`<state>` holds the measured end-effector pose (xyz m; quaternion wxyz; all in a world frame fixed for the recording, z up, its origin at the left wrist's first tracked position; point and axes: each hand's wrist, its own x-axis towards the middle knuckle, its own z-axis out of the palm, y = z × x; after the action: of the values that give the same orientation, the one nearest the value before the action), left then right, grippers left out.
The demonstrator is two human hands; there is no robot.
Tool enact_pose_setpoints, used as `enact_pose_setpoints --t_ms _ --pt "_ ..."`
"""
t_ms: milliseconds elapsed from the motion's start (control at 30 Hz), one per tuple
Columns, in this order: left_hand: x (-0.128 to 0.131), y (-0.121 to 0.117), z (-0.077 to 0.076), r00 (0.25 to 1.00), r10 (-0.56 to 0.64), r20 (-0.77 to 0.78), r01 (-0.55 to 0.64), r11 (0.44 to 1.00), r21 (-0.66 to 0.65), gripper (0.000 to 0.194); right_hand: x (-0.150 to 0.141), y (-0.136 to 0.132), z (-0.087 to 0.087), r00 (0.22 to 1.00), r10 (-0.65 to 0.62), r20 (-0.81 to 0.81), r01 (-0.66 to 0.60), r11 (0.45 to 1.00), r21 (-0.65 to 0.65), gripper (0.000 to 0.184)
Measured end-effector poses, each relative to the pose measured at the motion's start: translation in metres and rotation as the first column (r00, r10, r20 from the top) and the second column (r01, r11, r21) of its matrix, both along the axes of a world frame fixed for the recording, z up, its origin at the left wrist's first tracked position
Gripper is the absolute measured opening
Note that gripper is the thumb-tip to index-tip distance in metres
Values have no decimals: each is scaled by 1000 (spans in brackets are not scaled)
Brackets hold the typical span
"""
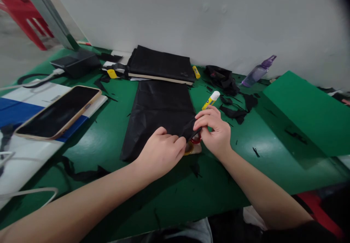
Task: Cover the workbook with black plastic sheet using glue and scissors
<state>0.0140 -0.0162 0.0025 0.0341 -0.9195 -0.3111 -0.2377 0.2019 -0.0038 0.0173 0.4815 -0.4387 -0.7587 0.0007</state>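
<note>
green table (112,130) against a grey wall (164,13), black scraps (237,115) strewn across it. black-covered flat piece (164,100) lies mid-table, right in front of a black book (161,66) with pale page edges. progress, my read: partway. upper and left parts of the black cover lie mostly flat, few creases; lower right corner is bunched and unsettled, so that looks like what's left. pale corner (197,149) plus red and yellow curved bits (196,139) show there; can't tell what they are. 2 hands, close together at that corner, small gap between. right hand (214,131): thumb and fingertips pinched on the bunched black material. left hand (164,155): fingers curled over the near edge, tips hidden, can't tell if it grips or just presses. glue stick (210,100) sits just past the right hand, partly hidden, not held.
</note>
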Motion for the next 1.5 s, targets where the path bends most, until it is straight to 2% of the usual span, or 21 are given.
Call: enact_pose_setpoints --t_ms 100,267,333,533,700,867,1133,1333,1500 --pt "0 0 -1 1000 -2 0 2 1000 -3 23 0 0 3 999 29 27 -29 999 -17 29" --pt "0 0 -6 1000 -14 3 14 1000 11 24 -2 -2 5 970 197 140 -199 980 -1 30" --pt "1 0 -6 1000 -17 7 17 1000 12 25 -3 -4 4 962 221 159 -226 974 12 26" --pt "1 0 -4 1000 -7 8 7 1000 -5 25 -5 -6 4 979 171 114 -175 984 28 25" --pt "-1 0 -4 999 -8 33 7 999 43 28 -3 -5 7 959 195 206 -193 981 -29 25" --pt "-2 -1 -1 999 -27 30 24 995 101 27 -2 -6 7 927 226 298 -254 965 59 22" --pt "-10 -2 8 999 42 -33 -34 974 225 24 -2 -7 9 961 177 212 -205 972 118 22" --pt "-18 0 6 987 55 -152 -1 943 333 29 12 0 11 951 137 276 -184 971 151 33" --pt "-18 0 4 981 60 -182 8 937 350 33 16 1 11 964 66 258 -123 969 212 29"
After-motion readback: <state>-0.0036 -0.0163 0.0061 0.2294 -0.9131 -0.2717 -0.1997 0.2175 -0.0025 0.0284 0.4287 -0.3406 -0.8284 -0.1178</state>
